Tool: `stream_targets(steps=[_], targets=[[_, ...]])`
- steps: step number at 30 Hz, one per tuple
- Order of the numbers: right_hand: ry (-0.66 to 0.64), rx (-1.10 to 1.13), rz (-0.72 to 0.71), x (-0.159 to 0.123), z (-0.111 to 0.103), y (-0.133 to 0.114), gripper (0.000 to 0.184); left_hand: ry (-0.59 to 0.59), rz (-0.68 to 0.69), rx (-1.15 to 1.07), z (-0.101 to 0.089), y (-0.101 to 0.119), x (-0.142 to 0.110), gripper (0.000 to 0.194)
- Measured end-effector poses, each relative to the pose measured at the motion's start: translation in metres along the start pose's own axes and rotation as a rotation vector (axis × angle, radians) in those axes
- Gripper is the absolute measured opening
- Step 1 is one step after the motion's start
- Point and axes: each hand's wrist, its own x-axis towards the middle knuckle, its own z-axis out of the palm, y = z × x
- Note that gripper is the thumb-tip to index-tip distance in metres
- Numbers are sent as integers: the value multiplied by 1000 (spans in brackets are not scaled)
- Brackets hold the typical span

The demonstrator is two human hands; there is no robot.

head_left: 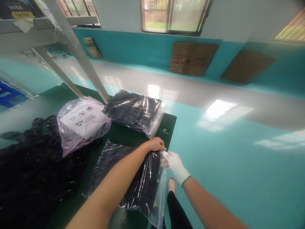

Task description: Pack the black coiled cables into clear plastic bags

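Note:
A clear plastic bag [143,181] packed with flat black items lies near the right edge of the green-topped table [169,122]. My bare left hand [156,144] reaches across it, fingers closed on the far corner of its open-looking edge. Close beside it, my right hand [175,163] in a white glove pinches the same edge of the bag. The bag's loose clear flap hangs over the table edge below my hands. Whether the edge has a zip seal cannot be made out.
Behind lies another filled clear bag [135,111]. A white package in pinkish plastic [84,119] rests on a heap of black items [30,171] at left. Metal posts [78,54] rise from the table. Flattened cardboard [193,58] leans on the wall.

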Motion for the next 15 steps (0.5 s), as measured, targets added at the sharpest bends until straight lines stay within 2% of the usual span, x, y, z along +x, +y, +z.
stream_targets(steps=[7,15], targets=[[64,-57,-71,20,3,6,21,92,-40,18,7,-1,-1,20],[31,-45,-85,-13,7,28,27,98,-74,30,9,3,-2,13]])
